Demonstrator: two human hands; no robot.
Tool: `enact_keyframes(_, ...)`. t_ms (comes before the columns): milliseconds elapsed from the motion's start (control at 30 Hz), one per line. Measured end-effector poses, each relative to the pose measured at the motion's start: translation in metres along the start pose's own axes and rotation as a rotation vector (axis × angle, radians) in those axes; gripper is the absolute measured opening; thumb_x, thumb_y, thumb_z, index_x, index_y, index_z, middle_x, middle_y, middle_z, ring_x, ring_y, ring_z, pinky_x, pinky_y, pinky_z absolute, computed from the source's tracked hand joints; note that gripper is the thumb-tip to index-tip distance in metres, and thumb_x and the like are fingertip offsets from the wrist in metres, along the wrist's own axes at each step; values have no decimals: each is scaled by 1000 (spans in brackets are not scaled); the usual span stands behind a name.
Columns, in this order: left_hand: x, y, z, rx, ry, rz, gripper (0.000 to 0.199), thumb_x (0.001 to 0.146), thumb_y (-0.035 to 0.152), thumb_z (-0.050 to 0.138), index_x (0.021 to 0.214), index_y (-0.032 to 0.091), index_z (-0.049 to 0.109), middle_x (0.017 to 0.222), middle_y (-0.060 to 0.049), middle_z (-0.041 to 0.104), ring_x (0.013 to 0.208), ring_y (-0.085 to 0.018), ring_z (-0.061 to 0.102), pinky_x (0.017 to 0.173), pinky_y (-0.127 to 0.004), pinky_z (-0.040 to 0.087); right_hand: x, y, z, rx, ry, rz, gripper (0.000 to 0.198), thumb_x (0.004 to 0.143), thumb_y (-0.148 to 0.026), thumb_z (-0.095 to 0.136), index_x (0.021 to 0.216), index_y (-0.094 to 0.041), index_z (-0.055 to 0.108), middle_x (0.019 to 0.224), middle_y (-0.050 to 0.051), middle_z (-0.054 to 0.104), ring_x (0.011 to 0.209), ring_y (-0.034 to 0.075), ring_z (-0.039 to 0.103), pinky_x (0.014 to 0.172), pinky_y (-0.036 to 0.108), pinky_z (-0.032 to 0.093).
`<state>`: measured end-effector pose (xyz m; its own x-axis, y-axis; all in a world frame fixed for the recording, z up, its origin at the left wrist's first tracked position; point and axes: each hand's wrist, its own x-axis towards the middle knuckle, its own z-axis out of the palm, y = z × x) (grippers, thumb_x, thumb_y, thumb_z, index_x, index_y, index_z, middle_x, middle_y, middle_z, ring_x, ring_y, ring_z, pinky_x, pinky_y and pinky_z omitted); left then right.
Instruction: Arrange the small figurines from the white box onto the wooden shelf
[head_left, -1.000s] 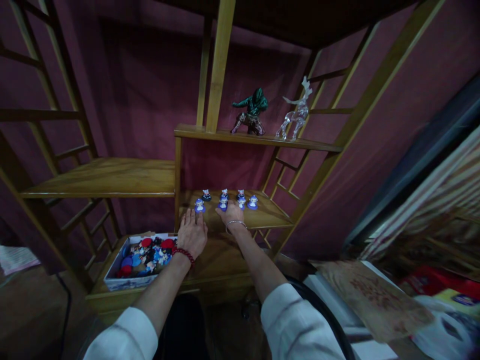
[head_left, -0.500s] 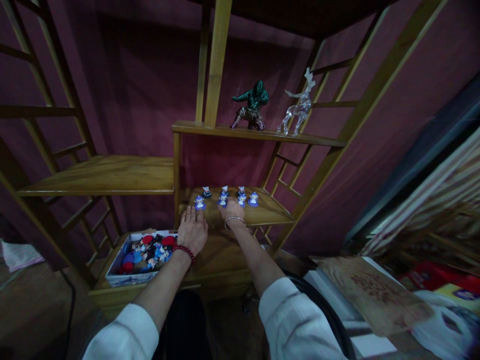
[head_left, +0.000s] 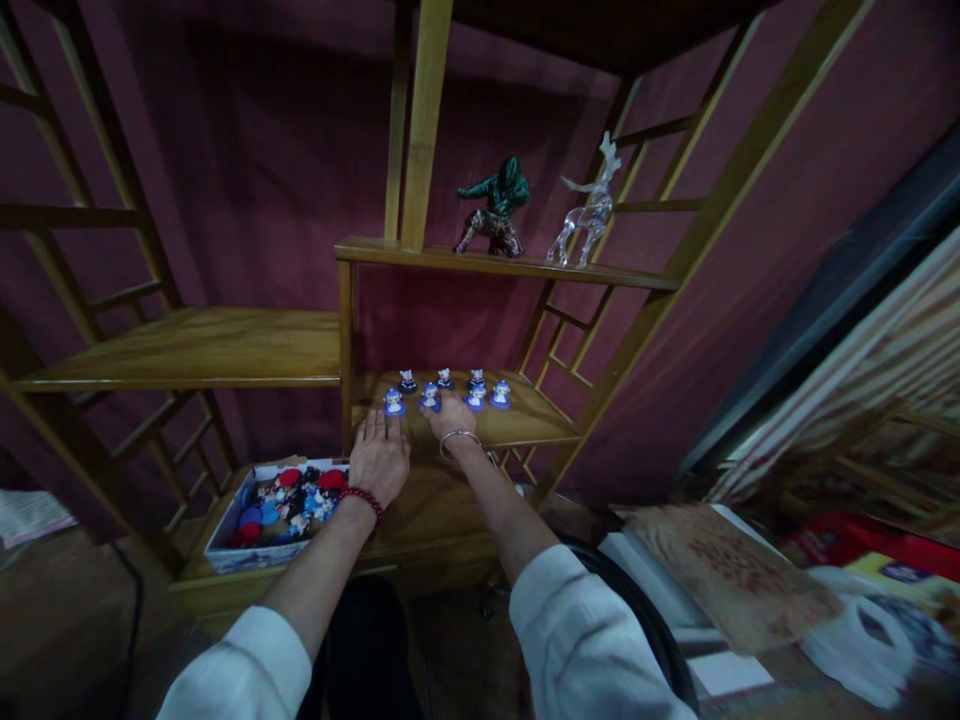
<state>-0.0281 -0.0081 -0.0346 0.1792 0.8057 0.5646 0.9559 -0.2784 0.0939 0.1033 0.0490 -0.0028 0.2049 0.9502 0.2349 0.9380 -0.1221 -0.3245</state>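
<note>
Small purple-and-white figurines stand in a front row on the wooden shelf, with three dark-based figurines (head_left: 445, 379) behind them. My right hand (head_left: 452, 418), a silver bangle at its wrist, has its fingers closed at one purple-and-white figurine (head_left: 430, 395) in the front row; the fingertips are partly hidden. To the right of that hand are two more purple figurines (head_left: 500, 394). My left hand (head_left: 380, 462), with a red bead bracelet, lies flat with fingers stretched at the shelf's front edge. Its fingertips are just below the leftmost purple figurine (head_left: 394, 403).
An open box (head_left: 255, 558) of mixed small figurines sits on the lower ledge at left. Above, a green hooded statue (head_left: 495, 205) and a clear deer figure (head_left: 589, 215) stand on the upper shelf (head_left: 420, 254). Boards and bags lie at right.
My right hand has slid the purple figurine left along the front row, widening the gap to those on its right. The left hand stays flat. The whole view has shifted slightly.
</note>
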Motion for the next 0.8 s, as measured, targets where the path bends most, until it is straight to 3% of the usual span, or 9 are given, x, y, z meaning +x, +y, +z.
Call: enact_keyframes(800,0,0,-3,3,-4,8,44,82,25,30,120,5,43,122,-19,48,117,-26,38,97,-40,25,-1,-3,2,29,1,-2,43,74,-47,49,107,-20,49,108,9,54,95,22,55,76,30,41)
